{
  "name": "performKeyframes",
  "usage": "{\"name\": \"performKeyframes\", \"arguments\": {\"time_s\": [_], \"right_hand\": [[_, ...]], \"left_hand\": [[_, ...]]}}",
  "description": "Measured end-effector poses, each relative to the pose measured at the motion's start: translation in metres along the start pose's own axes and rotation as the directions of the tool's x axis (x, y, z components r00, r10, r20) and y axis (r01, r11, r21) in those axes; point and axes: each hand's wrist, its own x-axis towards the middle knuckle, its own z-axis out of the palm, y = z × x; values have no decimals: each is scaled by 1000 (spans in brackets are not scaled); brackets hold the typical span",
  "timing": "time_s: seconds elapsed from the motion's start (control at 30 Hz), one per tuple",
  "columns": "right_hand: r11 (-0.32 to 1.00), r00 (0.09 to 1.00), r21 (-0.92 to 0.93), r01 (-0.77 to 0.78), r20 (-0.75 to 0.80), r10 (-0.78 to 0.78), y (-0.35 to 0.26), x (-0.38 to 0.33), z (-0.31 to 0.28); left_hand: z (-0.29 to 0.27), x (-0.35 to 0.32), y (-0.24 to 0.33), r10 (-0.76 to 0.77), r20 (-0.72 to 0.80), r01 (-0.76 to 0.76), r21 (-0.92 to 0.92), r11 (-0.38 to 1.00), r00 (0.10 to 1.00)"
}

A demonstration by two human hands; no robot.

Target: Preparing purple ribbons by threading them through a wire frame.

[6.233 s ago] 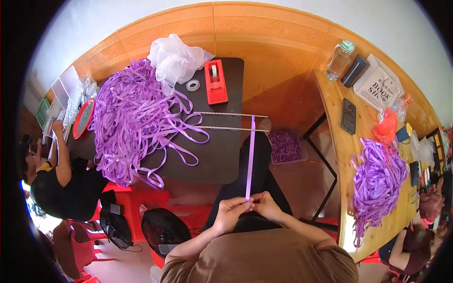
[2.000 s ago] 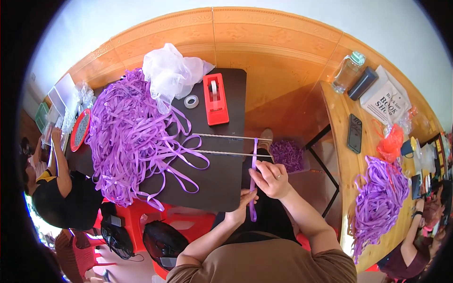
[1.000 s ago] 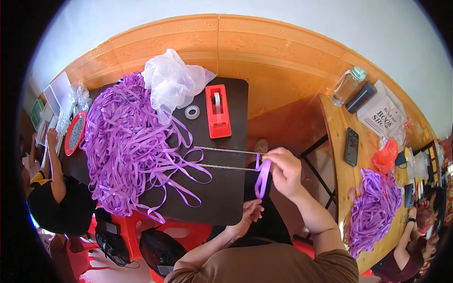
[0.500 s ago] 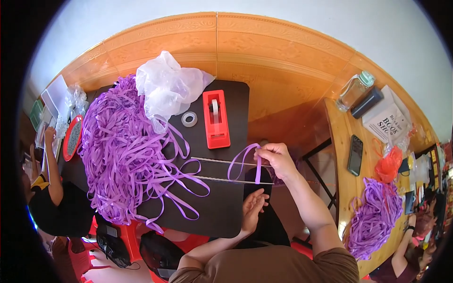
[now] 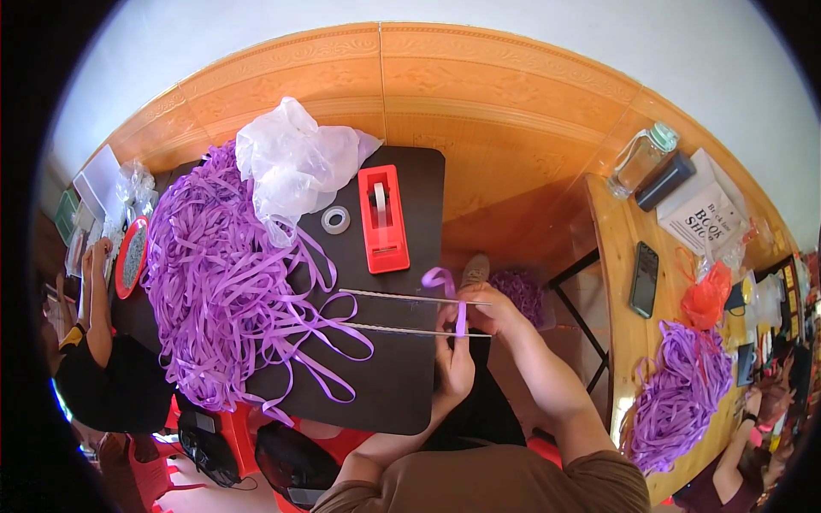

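Two thin twisted metal rods (image 5: 402, 330) reach side by side from the black tabletop out past its right edge. A purple ribbon (image 5: 462, 318) crosses over both rods near their outer ends, and its loose part curls up beyond the far rod. From below, my left hand (image 5: 456, 368) has its fingers closed at the ribbon between the rods, partly hidden by them. My right hand (image 5: 503, 315) is closed on the ribbon from the right, beside the far rod; its fingertips are partly covered.
A big heap of purple ribbon (image 5: 214, 282) covers the table's left half, with a white plastic bag (image 5: 299, 162) over its back. A red tape dispenser (image 5: 384, 218) and tape roll (image 5: 336, 220) lie nearby. The wooden table (image 5: 616, 256) at right holds more ribbon (image 5: 680, 398) and a phone (image 5: 644, 280).
My left hand has risen from beside the table edge to the ribbon at the rods. My right hand has come down a little, and the ribbon's loop now curls behind the far rod.
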Motion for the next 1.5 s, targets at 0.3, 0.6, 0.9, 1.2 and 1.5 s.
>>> {"name": "performKeyframes", "arguments": {"time_s": [0.3,0.6,0.9,1.2,1.5], "right_hand": [[997,962,75,31,-274,-9,36,-37,35],[821,823,-548,161,-384,-418,92,-84,18],[521,663,-663,538,-49,-747,123,-98,34],[470,653,-751,465,-68,-755,151,-118,34],[366,606,-819,442,-28,-795,164,-135,42]], "left_hand": [[-3,4,-9,60,-7,-60,4,998,998],[-20,-33,-2,-174,14,174,-48,984,985],[-23,-44,1,-313,46,316,-156,936,949],[-26,-46,7,-426,80,433,-201,878,901],[-28,-46,7,-406,79,411,-72,909,910]]}}
